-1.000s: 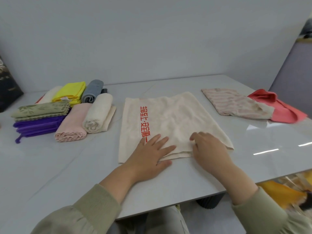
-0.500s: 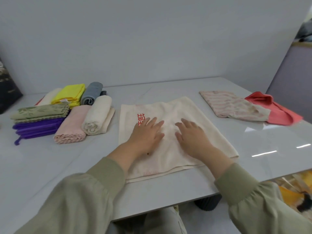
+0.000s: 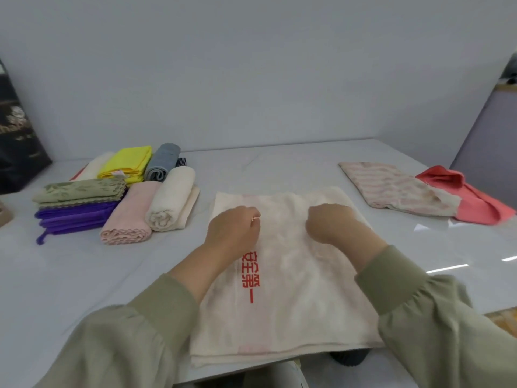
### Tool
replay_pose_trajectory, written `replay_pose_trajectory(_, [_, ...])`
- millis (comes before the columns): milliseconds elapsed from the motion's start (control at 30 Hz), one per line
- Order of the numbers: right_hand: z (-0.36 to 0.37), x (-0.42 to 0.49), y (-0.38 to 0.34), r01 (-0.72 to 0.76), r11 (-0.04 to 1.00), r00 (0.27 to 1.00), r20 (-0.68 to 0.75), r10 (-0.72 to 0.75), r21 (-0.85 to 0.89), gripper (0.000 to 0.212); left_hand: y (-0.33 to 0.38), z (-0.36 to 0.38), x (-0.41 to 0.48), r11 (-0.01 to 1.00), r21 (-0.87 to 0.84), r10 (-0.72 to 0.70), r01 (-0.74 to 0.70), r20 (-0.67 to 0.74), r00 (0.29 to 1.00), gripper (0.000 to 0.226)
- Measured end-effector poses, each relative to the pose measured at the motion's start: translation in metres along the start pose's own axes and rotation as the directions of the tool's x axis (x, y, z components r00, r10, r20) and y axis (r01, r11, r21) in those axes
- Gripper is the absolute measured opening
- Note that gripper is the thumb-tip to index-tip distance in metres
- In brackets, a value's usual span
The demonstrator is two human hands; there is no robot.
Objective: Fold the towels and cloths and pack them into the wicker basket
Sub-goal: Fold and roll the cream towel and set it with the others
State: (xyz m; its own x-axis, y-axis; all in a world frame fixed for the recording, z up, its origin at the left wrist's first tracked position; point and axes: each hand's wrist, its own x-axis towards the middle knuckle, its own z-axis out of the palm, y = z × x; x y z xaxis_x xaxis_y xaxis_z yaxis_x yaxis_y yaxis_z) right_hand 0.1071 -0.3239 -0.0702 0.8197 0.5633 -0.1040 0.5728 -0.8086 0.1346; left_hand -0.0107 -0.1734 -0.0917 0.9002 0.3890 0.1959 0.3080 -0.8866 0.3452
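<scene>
Towel [image 3: 293, 303], cream with red lettering, lies flat on the counter [image 3: 84, 275] at your 6 o'clock, its near edge by the counter's rim. Your left hand [image 3: 233, 233] and right hand [image 3: 333, 224] sit on its far half, fingers curled down, each pinching the fabric. Folded cloths [image 3: 112, 203] are piled at 10 o'clock. A striped cloth [image 3: 391, 189] and a red cloth [image 3: 475, 200], touching, lie at 2 o'clock.
</scene>
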Motion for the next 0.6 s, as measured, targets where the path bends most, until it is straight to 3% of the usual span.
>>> replay_pose_trajectory(100, [0.028,0.026,-0.027,0.142,0.98,0.985,-0.118,-0.126,0.14,0.044,-0.002,0.016,0.02,0.995,0.093,0.035,-0.034,0.0,0.999,0.044])
replay_pose_trajectory(200, [0.052,0.039,-0.033,0.205,0.953,0.978,-0.076,-0.193,0.225,0.052,-0.011,0.039,0.028,0.976,0.219,-0.04,-0.002,0.185,0.982,0.055])
replay_pose_trajectory(300, [0.061,0.053,-0.009,0.106,0.959,0.994,-0.065,-0.092,0.263,0.055,-0.02,0.052,0.025,0.971,0.234,-0.114,0.051,0.263,0.958,0.06])
replay_pose_trajectory(433, [0.064,0.071,0.035,-0.105,0.956,0.994,-0.011,0.112,0.274,0.057,-0.023,0.051,0.024,0.957,0.255,-0.195,0.138,0.215,0.957,0.066])
replay_pose_trajectory(600, [0.069,0.079,0.06,-0.237,0.915,0.967,-0.007,0.253,0.325,0.061,-0.027,0.049,0.022,0.943,0.249,-0.273,0.22,0.2,0.941,0.071])
